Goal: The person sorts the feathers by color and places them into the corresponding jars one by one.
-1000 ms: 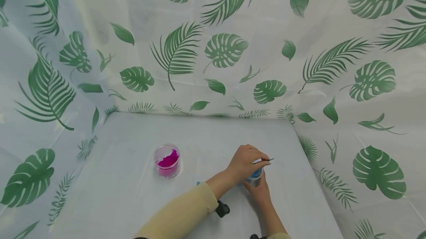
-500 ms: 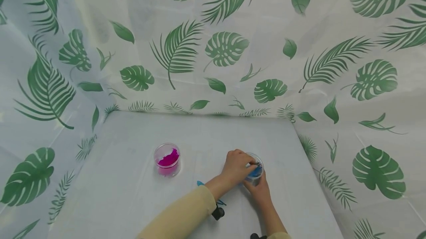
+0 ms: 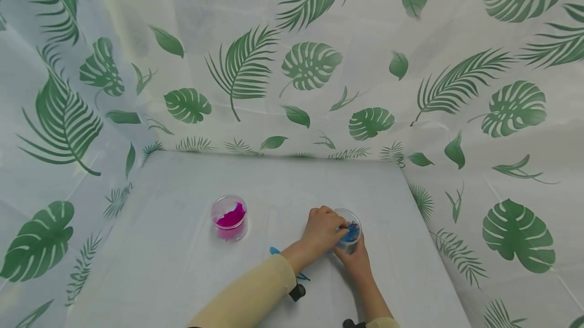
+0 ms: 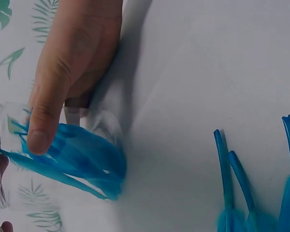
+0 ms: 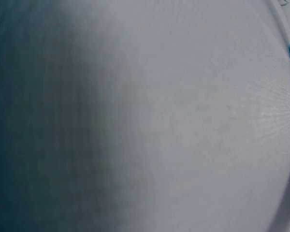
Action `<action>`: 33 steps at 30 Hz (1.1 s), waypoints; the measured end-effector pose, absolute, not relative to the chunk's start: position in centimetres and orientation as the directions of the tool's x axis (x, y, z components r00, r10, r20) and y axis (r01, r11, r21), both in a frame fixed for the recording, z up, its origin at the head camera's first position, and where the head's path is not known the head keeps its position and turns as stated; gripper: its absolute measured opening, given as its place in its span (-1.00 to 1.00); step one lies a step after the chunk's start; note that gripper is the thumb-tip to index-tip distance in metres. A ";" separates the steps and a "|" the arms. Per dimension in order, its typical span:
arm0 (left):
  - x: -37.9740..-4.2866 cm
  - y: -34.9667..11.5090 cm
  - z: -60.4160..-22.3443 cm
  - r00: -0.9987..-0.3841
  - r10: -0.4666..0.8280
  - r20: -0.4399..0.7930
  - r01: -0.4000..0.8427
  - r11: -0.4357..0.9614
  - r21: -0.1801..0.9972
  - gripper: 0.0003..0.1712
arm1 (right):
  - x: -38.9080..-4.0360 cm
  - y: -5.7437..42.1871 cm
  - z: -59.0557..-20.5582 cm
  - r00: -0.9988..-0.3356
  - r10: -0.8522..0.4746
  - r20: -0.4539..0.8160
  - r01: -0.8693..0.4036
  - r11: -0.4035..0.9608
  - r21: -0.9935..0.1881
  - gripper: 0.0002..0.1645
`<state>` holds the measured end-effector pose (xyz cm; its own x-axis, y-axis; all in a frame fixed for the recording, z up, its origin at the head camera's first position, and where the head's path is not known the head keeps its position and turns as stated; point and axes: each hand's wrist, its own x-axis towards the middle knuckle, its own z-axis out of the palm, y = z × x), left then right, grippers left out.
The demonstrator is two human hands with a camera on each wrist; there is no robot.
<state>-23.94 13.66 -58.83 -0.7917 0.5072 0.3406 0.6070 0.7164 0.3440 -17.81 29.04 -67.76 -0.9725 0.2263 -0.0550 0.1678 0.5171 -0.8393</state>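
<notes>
A clear round jar (image 3: pixel 359 221) with blue feathers (image 3: pixel 352 234) inside stands at the right of the white table. My right hand (image 3: pixel 357 262) grips its near side; in the left wrist view the thumb lies along the clear wall over the feathers. Over the jar's mouth my left hand (image 3: pixel 321 229) has curled fingers, with fingertips just inside the rim at the end of a thin blue feather (image 4: pixel 53 171). More blue feathers (image 4: pixel 225 169) lie on the table, partly hidden by the left forearm in the head view. The right wrist view shows mostly blurred pale surface.
A second clear jar (image 3: pixel 229 234), holding bright pink feathers (image 3: pixel 231 215), stands left of centre on the table (image 3: pixel 173 267). A leaf-printed white sheet (image 3: pixel 255 74) hangs behind and at both sides. Black wrist devices (image 3: pixel 297 292) sit close above the tabletop.
My left hand, pinching a slim feather above the jar a second ago, has drawn back slightly and lowered its fingers into the jar's mouth. The right hand keeps its grip.
</notes>
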 end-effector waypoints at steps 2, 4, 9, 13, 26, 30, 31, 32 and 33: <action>-24.0 13.6 -58.8 -0.791 0.516 0.330 0.609 0.714 0.346 -0.84 | -17.7 29.0 -67.7 -0.973 0.225 -0.053 0.166 0.517 -0.840 0.31; -24.0 13.4 -58.6 -0.789 0.528 0.314 0.613 0.706 0.355 -0.81 | -17.7 29.0 -67.8 -0.973 0.225 -0.047 0.159 0.511 -0.845 0.31; -24.5 12.0 -58.2 -0.768 0.557 0.317 0.641 0.669 0.376 -0.76 | -17.8 28.8 -68.1 -0.977 0.211 -0.016 0.124 0.511 -0.851 0.26; -25.0 10.4 -57.7 -0.742 0.578 0.341 0.671 0.632 0.388 -0.73 | -17.9 29.0 -68.2 -0.976 0.220 -0.001 0.118 0.521 -0.845 0.21; -22.9 2.1 -62.2 -0.658 0.753 0.023 0.732 0.632 0.253 -0.72 | -17.9 28.5 -68.4 -0.972 0.230 -0.058 0.172 0.519 -0.837 0.21; -20.6 1.5 -64.1 -0.535 0.845 -0.022 0.832 0.531 0.160 -0.74 | -17.9 28.7 -68.4 -0.971 0.235 -0.042 0.163 0.523 -0.837 0.25; -20.2 1.6 -64.3 -0.513 0.858 -0.024 0.848 0.511 0.139 -0.75 | -17.9 28.8 -68.4 -0.970 0.240 -0.038 0.162 0.523 -0.837 0.25; -19.9 1.7 -64.4 -0.493 0.870 -0.021 0.863 0.492 0.115 -0.77 | -17.9 28.9 -68.4 -0.970 0.242 -0.035 0.161 0.523 -0.837 0.25; -19.7 1.9 -64.5 -0.475 0.880 -0.012 0.876 0.474 0.087 -0.79 | -17.9 28.9 -68.4 -0.970 0.240 -0.032 0.158 0.524 -0.837 0.25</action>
